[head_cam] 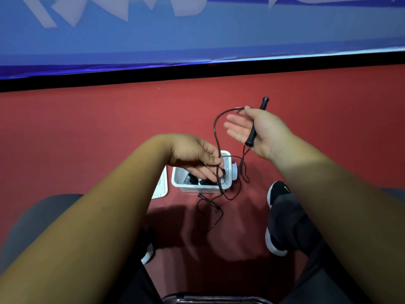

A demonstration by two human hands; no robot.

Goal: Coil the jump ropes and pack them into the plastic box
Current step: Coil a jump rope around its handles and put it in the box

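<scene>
The right hand (pixel 260 132) held one black handle (pixel 255 126) of the rope (pixel 215 132) against its palm under the thumb, its other fingers (pixel 233 128) straight, while the left hand (pixel 192 154) pinched the rope in curled fingers just above the white box (pixel 197 188). From there the rope hung in loops past the box to the red floor (pixel 109 128), where its second handle (pixel 208 201) lay just in front of the box. The box stood on the floor with dark things inside, probably coiled ropes, a lid (pixel 161 187) beside it on the left and a shoe (pixel 277 191) to its right.
</scene>
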